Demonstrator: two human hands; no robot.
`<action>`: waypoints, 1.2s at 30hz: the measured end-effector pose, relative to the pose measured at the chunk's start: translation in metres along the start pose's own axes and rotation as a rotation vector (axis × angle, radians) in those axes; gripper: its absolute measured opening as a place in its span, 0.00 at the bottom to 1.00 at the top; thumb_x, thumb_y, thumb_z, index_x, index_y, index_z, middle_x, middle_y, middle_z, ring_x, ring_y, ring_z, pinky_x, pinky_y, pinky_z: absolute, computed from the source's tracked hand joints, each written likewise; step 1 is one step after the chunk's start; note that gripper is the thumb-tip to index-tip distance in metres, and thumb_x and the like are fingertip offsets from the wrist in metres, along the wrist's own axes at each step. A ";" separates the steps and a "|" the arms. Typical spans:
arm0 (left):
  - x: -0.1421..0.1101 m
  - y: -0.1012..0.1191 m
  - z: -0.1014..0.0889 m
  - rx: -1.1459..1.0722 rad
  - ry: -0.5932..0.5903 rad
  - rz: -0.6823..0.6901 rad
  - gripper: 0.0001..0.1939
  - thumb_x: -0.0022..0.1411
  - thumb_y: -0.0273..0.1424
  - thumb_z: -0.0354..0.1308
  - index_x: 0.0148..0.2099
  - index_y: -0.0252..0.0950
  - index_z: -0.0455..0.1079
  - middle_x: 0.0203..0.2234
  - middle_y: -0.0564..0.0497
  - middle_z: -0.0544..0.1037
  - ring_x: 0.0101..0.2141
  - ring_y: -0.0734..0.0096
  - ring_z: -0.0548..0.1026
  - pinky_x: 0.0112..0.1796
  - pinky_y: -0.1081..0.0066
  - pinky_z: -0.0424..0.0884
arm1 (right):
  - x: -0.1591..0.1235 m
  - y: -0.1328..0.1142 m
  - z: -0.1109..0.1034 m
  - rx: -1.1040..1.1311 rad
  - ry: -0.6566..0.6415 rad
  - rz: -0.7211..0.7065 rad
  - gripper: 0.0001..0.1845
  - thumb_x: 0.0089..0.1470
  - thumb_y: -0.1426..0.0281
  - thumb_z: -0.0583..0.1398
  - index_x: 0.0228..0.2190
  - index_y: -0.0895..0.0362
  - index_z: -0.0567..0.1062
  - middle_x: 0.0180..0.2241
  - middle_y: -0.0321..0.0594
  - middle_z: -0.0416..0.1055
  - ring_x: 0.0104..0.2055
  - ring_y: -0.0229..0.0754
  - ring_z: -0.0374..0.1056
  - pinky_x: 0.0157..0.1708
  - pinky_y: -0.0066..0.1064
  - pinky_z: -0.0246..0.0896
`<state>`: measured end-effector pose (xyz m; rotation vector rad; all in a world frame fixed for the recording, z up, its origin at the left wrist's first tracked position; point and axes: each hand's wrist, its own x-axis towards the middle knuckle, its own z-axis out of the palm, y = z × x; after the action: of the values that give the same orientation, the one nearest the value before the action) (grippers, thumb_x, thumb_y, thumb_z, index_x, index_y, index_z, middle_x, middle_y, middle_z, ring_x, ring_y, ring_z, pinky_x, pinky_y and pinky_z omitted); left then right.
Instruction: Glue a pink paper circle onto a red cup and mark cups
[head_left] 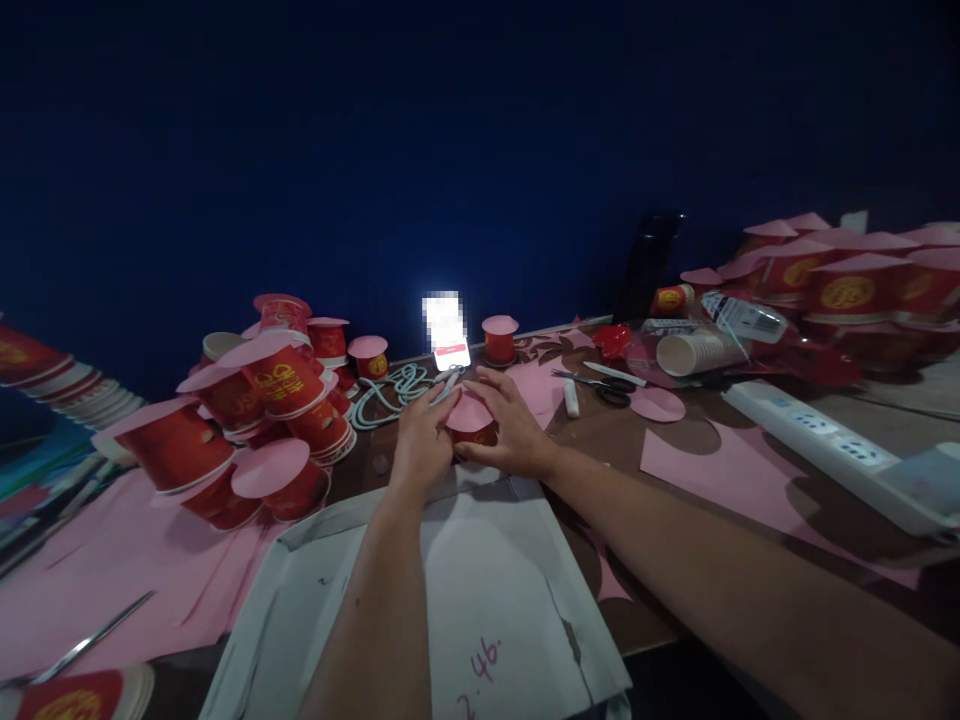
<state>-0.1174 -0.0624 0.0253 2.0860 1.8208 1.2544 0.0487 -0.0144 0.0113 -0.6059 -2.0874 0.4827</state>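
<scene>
Between my two hands, a red paper cup [484, 436] stands upside down behind the white box, with a pink paper disc [471, 412] lying over its top. My left hand [421, 440] wraps the left side, its fingertips at the disc's edge. On the other side, my right hand [516, 425] curls around the cup, thumb low at the front and fingers by the far rim of the disc. Most of the cup is hidden by hands and disc. Just behind, a lit phone [448, 335] leans upright, a pale coiled cable [390, 395] beside it.
Disc-topped red cups [285, 375] are piled at left, beside pink sheets [135, 570]. A white box [502, 580] lies under my forearms. To the right are scissors [611, 393], cut pink paper [735, 470], a power strip [832, 440] and more topped cups [847, 290].
</scene>
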 end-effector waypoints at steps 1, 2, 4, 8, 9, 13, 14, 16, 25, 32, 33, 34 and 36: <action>0.000 0.000 0.000 0.007 0.001 0.006 0.31 0.49 0.15 0.46 0.54 0.39 0.72 0.56 0.47 0.69 0.57 0.59 0.63 0.59 0.55 0.55 | 0.000 0.000 0.000 -0.017 0.000 -0.002 0.44 0.42 0.53 0.66 0.57 0.56 0.61 0.60 0.53 0.49 0.64 0.55 0.46 0.63 0.48 0.44; 0.000 0.000 0.000 0.014 -0.001 0.013 0.32 0.49 0.15 0.46 0.54 0.39 0.72 0.56 0.47 0.69 0.57 0.60 0.63 0.59 0.55 0.55 | 0.000 0.000 0.001 -0.033 0.000 -0.002 0.44 0.42 0.53 0.66 0.57 0.57 0.61 0.60 0.53 0.50 0.64 0.55 0.47 0.62 0.49 0.45; 0.000 0.000 -0.001 0.026 -0.005 0.019 0.32 0.49 0.15 0.46 0.54 0.39 0.71 0.56 0.47 0.68 0.57 0.60 0.63 0.59 0.55 0.56 | 0.000 0.000 0.001 -0.057 0.002 0.001 0.43 0.43 0.52 0.66 0.56 0.57 0.62 0.60 0.53 0.50 0.63 0.55 0.48 0.62 0.49 0.46; 0.000 0.001 -0.002 0.040 -0.029 0.001 0.32 0.50 0.15 0.46 0.55 0.38 0.71 0.57 0.45 0.67 0.58 0.60 0.63 0.59 0.56 0.55 | 0.000 0.000 0.001 -0.077 0.004 0.014 0.42 0.42 0.52 0.65 0.55 0.57 0.63 0.60 0.53 0.51 0.63 0.54 0.49 0.61 0.49 0.48; 0.000 0.002 -0.002 0.041 -0.033 -0.005 0.32 0.50 0.15 0.45 0.55 0.38 0.71 0.57 0.45 0.67 0.58 0.60 0.63 0.59 0.56 0.55 | 0.000 0.000 0.001 -0.080 0.004 0.015 0.42 0.42 0.52 0.65 0.55 0.57 0.63 0.60 0.53 0.52 0.63 0.55 0.50 0.61 0.49 0.48; 0.000 0.003 -0.003 0.054 -0.045 -0.012 0.32 0.50 0.15 0.45 0.56 0.38 0.70 0.58 0.45 0.67 0.58 0.60 0.62 0.59 0.56 0.55 | 0.000 -0.001 0.001 -0.084 0.005 0.014 0.42 0.42 0.52 0.65 0.55 0.58 0.63 0.59 0.54 0.53 0.62 0.54 0.50 0.61 0.49 0.49; 0.000 0.003 -0.003 0.061 -0.052 -0.010 0.32 0.50 0.15 0.45 0.56 0.38 0.70 0.58 0.45 0.67 0.58 0.60 0.62 0.59 0.56 0.55 | 0.000 -0.001 0.001 -0.085 0.007 0.014 0.42 0.42 0.52 0.65 0.55 0.58 0.64 0.59 0.54 0.53 0.62 0.54 0.51 0.61 0.49 0.49; -0.001 0.003 -0.003 0.070 -0.067 -0.003 0.32 0.50 0.15 0.46 0.56 0.37 0.69 0.57 0.44 0.67 0.58 0.60 0.62 0.59 0.56 0.55 | 0.000 -0.002 0.001 -0.085 0.013 0.011 0.42 0.42 0.52 0.66 0.54 0.59 0.64 0.59 0.54 0.54 0.62 0.54 0.51 0.61 0.48 0.49; -0.003 0.004 -0.006 0.080 -0.136 -0.002 0.35 0.48 0.16 0.49 0.60 0.36 0.64 0.60 0.42 0.64 0.60 0.56 0.60 0.60 0.53 0.52 | 0.000 0.000 0.002 -0.082 0.020 0.007 0.41 0.41 0.53 0.66 0.53 0.59 0.65 0.58 0.54 0.55 0.61 0.54 0.52 0.60 0.48 0.49; -0.003 0.004 -0.007 0.090 -0.153 0.010 0.36 0.47 0.16 0.48 0.61 0.34 0.62 0.59 0.42 0.64 0.60 0.59 0.60 0.60 0.55 0.53 | 0.002 -0.003 0.001 -0.109 0.017 0.005 0.40 0.41 0.54 0.67 0.52 0.61 0.66 0.58 0.56 0.56 0.61 0.54 0.54 0.59 0.48 0.51; -0.003 0.004 -0.008 0.096 -0.156 0.012 0.36 0.48 0.16 0.48 0.61 0.34 0.62 0.59 0.42 0.64 0.60 0.59 0.60 0.60 0.55 0.53 | 0.002 -0.002 0.001 -0.111 0.019 0.001 0.40 0.41 0.54 0.67 0.52 0.60 0.66 0.58 0.55 0.57 0.61 0.54 0.54 0.59 0.48 0.52; -0.003 0.005 -0.008 0.101 -0.157 0.014 0.36 0.48 0.16 0.48 0.61 0.34 0.62 0.60 0.42 0.64 0.60 0.59 0.60 0.60 0.55 0.53 | 0.002 -0.002 0.001 -0.112 0.022 -0.005 0.40 0.41 0.54 0.67 0.52 0.60 0.66 0.58 0.55 0.57 0.61 0.54 0.54 0.59 0.48 0.52; -0.003 0.006 -0.009 0.110 -0.153 0.020 0.36 0.48 0.16 0.48 0.61 0.35 0.62 0.59 0.42 0.64 0.59 0.59 0.61 0.59 0.55 0.54 | 0.002 0.000 0.002 -0.115 0.030 -0.015 0.40 0.42 0.54 0.66 0.52 0.60 0.66 0.58 0.55 0.57 0.61 0.54 0.55 0.59 0.48 0.52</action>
<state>-0.1181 -0.0706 0.0329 2.1939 1.8457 0.9888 0.0463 -0.0137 0.0115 -0.6598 -2.1003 0.3449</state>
